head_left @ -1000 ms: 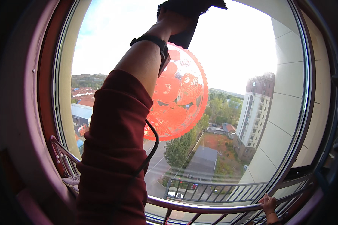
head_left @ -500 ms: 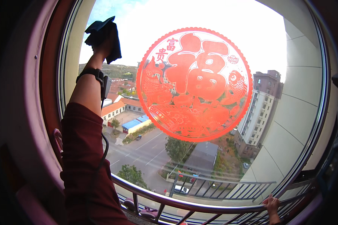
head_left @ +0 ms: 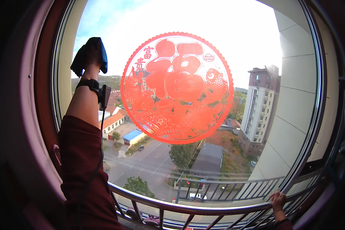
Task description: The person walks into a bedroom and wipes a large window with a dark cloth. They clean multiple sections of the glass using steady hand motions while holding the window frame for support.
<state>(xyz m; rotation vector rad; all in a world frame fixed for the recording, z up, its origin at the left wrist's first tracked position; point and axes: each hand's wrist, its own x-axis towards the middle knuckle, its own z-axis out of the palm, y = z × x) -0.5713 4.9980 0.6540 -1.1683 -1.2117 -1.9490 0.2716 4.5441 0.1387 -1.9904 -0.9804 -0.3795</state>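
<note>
My left arm in a maroon sleeve reaches up along the left side of a large window pane (head_left: 115,42). My left hand (head_left: 92,61) is closed on a dark blue cloth (head_left: 79,60) at the glass; the cloth hides most of its fingers. A black strap with a small device (head_left: 104,96) circles the wrist, and a cable runs down from it. To the right of the cloth is a round red paper-cut decoration (head_left: 176,76) on the pane. Low on the right, my right hand (head_left: 278,200) grips the metal railing (head_left: 207,211), its fingers curled at the bar.
The curved metal railing crosses in front of the lower window. A brown window frame (head_left: 46,88) borders the left side. Pink-and-dark shoes (head_left: 151,220) lie behind the bars. Outside, far below, are a road, low roofs and a tall building (head_left: 258,107).
My left hand with the cloth has come lower on the glass. The view has shifted, so the red decoration appears further left. My right hand remains at the railing.
</note>
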